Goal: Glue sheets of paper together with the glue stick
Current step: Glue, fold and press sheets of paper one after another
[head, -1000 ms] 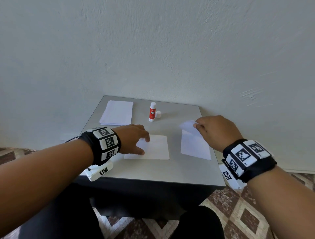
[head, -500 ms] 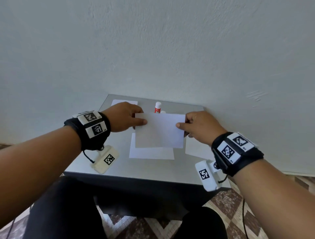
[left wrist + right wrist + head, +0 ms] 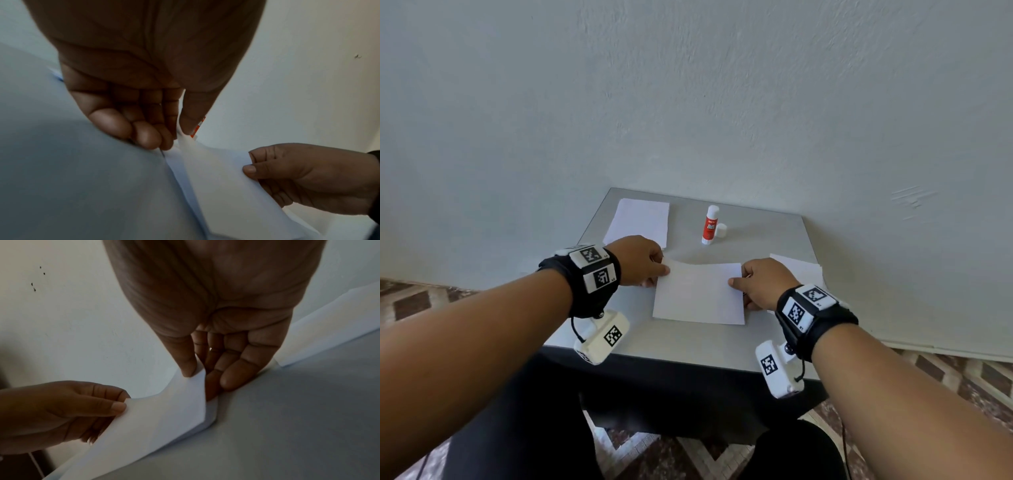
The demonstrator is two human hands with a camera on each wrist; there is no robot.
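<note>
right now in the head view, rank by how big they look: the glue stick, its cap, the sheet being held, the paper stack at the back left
1. sheet being held, though it is nearer the camera
2. paper stack, farther back, so the true order of these two is unsure
3. glue stick
4. cap

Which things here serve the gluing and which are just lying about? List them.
In use: top sheet, pinched by left hand and right hand; sheet beneath; glue stick; its cap.
Lying about: paper stack; sheets at right.
</note>
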